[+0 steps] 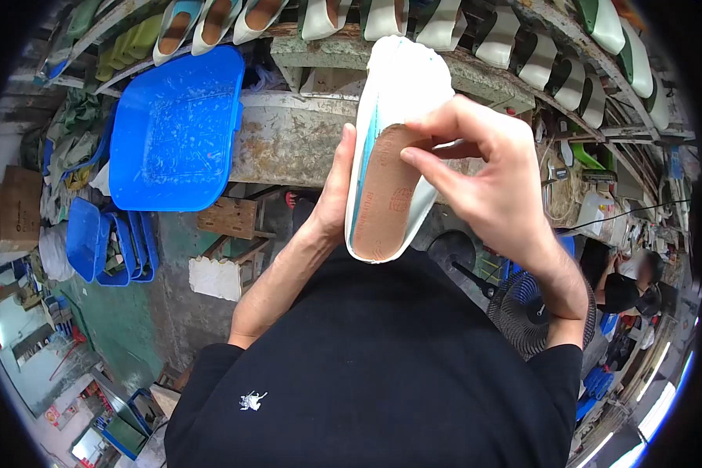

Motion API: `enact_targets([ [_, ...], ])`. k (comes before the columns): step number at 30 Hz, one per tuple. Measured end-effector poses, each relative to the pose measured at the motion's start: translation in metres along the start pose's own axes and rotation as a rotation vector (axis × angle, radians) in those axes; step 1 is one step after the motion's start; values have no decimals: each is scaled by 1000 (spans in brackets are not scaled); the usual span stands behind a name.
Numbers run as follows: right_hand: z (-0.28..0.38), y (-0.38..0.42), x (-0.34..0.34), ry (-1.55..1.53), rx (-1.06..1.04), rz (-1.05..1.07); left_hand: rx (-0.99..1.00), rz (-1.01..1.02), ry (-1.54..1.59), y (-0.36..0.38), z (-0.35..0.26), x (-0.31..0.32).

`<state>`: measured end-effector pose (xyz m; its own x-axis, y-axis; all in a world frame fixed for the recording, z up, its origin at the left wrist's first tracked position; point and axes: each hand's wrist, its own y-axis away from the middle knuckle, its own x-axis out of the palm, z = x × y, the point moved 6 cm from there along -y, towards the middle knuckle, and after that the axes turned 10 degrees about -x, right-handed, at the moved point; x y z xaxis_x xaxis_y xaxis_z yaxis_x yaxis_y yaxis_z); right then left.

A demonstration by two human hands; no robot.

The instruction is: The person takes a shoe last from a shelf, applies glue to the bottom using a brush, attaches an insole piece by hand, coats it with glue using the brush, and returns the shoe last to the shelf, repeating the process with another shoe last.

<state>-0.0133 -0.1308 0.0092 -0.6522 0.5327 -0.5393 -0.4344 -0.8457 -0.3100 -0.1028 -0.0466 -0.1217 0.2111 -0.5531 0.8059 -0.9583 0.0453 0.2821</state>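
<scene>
A white shoe (409, 74) stands upright in front of my chest, toe end up and its opening facing me. Inside lies a brown insole (384, 207) with faint reddish print, and a strip of turquoise lining shows along the left inner side. My left hand (335, 191) grips the shoe from the left, its thumb along the outer wall and the other fingers hidden behind. From the right, my right hand (491, 160) reaches over the opening. Its thumb and index finger are pinched at the upper part of the insole.
Racks of white shoes (443, 30) run across the top above a worn bench (277, 144). A large blue tub (175, 129) sits at left, with stacked blue bins (86, 238) below it. Nearby are a wooden stool (226, 217), a black fan (522, 312) and another person (624, 288) at right.
</scene>
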Motion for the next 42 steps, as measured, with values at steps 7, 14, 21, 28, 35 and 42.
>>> enact_targets([
  [7,29,22,-14,657,-335,25,-27,-56,-11,5,7,14],
  [14,14,47,9,593,-220,260,-23,38,71,0,15,32],
  [21,9,49,15,566,-187,288,-9,25,61,-1,18,28],
  [28,5,47,23,521,-172,299,-14,-37,32,1,14,18],
  [35,-14,40,25,253,-243,192,-34,-149,63,4,15,-8],
  [42,-333,123,124,73,383,-321,1,-552,-2,60,6,-95],
])
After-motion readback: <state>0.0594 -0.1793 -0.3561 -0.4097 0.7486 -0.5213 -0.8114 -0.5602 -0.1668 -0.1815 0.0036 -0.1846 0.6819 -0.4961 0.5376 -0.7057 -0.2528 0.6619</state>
